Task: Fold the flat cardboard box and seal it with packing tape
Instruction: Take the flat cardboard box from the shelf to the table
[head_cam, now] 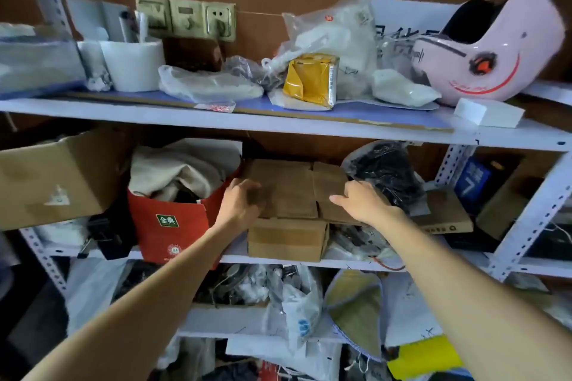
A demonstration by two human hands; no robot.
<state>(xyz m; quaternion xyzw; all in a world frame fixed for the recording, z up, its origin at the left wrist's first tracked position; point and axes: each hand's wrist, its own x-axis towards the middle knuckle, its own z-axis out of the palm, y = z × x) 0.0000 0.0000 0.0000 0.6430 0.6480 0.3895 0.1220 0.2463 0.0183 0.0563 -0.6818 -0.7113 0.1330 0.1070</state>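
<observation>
1. Left hand (241, 202): fingers bent onto the flat cardboard box (294, 192) at its left edge; blurred, grip unclear;
2. Right hand (362, 202): thumb flat on its right part; other fingers hidden;
3. Cardboard lies mid-frame on a small closed box (288, 242), middle shelf (532, 269).

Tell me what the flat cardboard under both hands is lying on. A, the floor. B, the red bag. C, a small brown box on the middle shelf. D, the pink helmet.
C: the flat cardboard lies on top of the small brown box on the middle shelf, with the left hand and right hand touching it.
</observation>
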